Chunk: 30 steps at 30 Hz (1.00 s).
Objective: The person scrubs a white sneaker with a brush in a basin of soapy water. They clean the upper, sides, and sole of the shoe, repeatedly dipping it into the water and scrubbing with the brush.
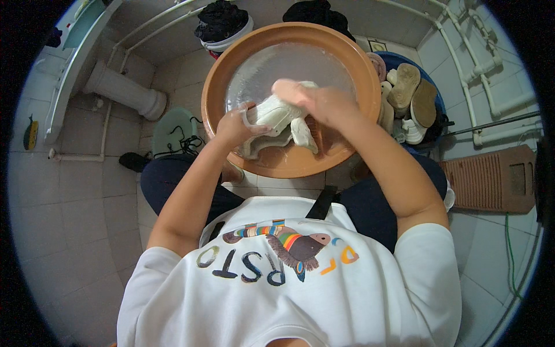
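A white shoe point(276, 115) is held over the near side of a round orange basin point(289, 168) that has water in it. My left hand point(236, 124) grips the shoe at its left end. My right hand point(315, 101) lies across the top of the shoe, fingers bent onto it. The shoe's tongue and flaps hang down toward the basin's rim. Whether anything is in my right hand besides the shoe is hidden.
A blue tub point(430, 95) with several pale shoes stands right of the basin. Behind it are two buckets of dark clothes point(222, 23). A green stool point(170, 130) with black laces and a white sink pedestal point(124, 92) stand left. A brown washboard point(491, 179) lies at right.
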Motion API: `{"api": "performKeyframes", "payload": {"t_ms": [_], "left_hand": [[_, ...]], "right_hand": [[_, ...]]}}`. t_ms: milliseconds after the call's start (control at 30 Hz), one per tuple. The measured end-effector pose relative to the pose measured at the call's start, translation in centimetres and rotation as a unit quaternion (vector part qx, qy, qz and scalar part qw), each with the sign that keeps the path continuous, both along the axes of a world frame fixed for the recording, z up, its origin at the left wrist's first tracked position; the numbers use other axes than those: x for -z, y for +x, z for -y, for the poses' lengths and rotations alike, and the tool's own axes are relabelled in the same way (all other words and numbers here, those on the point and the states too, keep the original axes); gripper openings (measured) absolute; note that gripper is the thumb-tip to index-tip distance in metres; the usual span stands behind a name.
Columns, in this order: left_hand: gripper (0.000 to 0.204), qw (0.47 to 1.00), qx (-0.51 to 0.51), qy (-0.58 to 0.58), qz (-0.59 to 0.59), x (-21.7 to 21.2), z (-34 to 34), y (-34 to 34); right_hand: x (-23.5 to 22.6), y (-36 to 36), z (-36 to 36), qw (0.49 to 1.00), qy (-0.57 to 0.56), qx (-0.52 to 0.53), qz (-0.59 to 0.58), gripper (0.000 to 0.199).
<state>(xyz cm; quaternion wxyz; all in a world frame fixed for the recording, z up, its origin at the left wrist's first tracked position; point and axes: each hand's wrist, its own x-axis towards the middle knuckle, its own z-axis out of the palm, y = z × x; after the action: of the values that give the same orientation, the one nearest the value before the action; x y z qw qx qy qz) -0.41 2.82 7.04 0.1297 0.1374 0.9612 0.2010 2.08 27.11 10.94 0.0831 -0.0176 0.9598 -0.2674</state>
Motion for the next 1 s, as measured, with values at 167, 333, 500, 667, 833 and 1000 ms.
{"api": "performKeyframes", "payload": {"t_ms": [167,333,500,667,833,1000], "left_hand": [[0.077,0.998,-0.009,-0.032,-0.044,-0.8,-2.1,1.3],[0.075,0.996,-0.044,-0.049,-0.06,-0.4,-2.0,2.5],[0.073,0.996,-0.043,-0.039,-0.069,-1.2,-4.6,2.7],[0.073,0.993,-0.072,-0.043,-0.086,-0.3,-3.1,3.2],[0.073,0.993,-0.066,-0.019,-0.093,0.0,-3.1,2.5],[0.078,0.992,-0.075,-0.052,-0.084,1.1,-2.8,2.3]], "right_hand": [[0.4,0.2,-0.2,0.981,-0.111,0.125,0.101,0.072],[1.8,0.7,2.8,0.997,0.005,-0.041,0.065,0.059],[5.8,-3.9,-2.8,0.99,0.132,-0.044,0.028,0.046],[1.4,1.5,2.9,0.995,-0.013,-0.102,0.012,0.06],[0.2,-1.7,-0.5,0.976,-0.131,0.08,0.156,0.081],[3.0,0.2,2.7,0.994,-0.027,-0.081,0.062,0.079]]}}
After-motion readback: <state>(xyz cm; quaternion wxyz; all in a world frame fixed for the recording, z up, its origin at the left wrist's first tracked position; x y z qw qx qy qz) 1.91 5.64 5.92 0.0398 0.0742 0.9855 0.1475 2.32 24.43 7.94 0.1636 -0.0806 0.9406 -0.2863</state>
